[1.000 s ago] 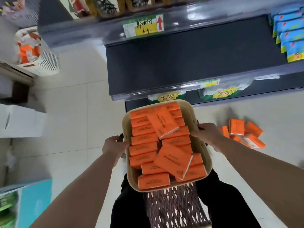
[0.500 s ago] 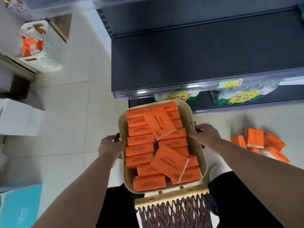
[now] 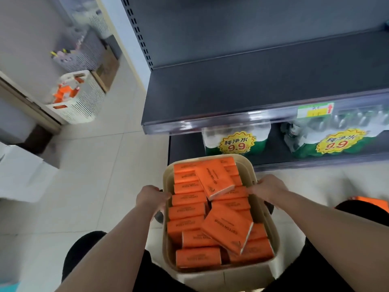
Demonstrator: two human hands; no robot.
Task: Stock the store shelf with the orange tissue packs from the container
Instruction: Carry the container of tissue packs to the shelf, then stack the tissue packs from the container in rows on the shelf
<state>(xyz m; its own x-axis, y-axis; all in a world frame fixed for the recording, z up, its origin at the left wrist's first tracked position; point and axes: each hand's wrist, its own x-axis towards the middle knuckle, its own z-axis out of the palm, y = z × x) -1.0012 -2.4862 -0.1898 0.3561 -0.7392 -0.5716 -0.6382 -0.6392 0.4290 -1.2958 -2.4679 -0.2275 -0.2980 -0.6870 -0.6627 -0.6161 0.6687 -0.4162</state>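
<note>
A beige container (image 3: 267, 220) sits low in front of me, full of several orange tissue packs (image 3: 227, 228); two of them lie loose and slanted on top of the rows. My left hand (image 3: 150, 197) grips the container's left rim and my right hand (image 3: 268, 189) grips its right rim, fingers curled over the edge. Beyond the container runs the dark grey store shelf (image 3: 242, 95), bare on top, with a clear price strip along its front.
Bottled-water packs with 9.9 stickers (image 3: 235, 142) stand on the lowest shelf. A white slatted basket (image 3: 77, 100) with orange items is on the floor at left, beside a white box (image 3: 23, 171). Orange packs (image 3: 376, 204) show at the right edge, behind my knee.
The container, held by both hands, has come lower and nearer the shelf's foot. The view swung, so the loose packs on the floor slid to the right edge.
</note>
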